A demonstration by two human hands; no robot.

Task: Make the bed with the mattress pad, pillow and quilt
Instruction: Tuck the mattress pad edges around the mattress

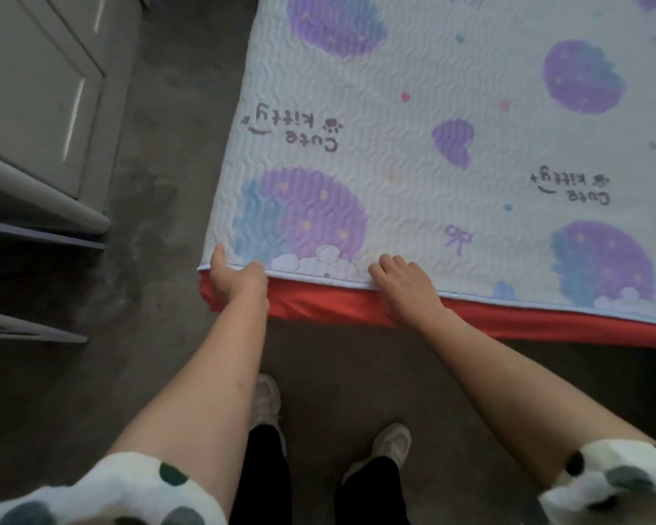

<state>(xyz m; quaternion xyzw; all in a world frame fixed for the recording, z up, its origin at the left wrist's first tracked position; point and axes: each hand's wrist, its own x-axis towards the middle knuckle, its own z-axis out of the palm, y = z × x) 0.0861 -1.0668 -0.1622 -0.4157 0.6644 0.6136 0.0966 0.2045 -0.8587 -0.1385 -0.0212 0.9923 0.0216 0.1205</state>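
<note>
**A:** Where is the mattress pad [413, 145] now?

**B:** It lies flat on top of the bed. It is white, with purple circles and the words "Cute kitty". Its near hem runs along the edge of the bed, and the red cover [508, 323] of the mattress shows just under it.

**A:** And the hands?

**B:** The left hand [235, 276] grips the pad at its near left corner, with one digit lying on top of the cloth. The right hand [398, 282] is a little further along the same hem, with its fingers curled over it. I judge that it holds the hem too, but the fingertips are hidden under the knuckles.

**A:** Which step is this, then?

**B:** I think it is the first one, squaring the pad on the bed. The pillow and the quilt are not in view.

**A:** What does the next move need?

**B:** Probably a small, even pull with both hands, so that the hem lines up with the mattress edge. After that, the other corners should be checked.

**A:** What can you not see?

**B:** The far side and the right part of the bed are cut off. Beside the bed there is a grey floor [160, 183] and a pale cabinet [35, 108], which is a little blurred. Two light shoes [391, 443] stand below.
</note>
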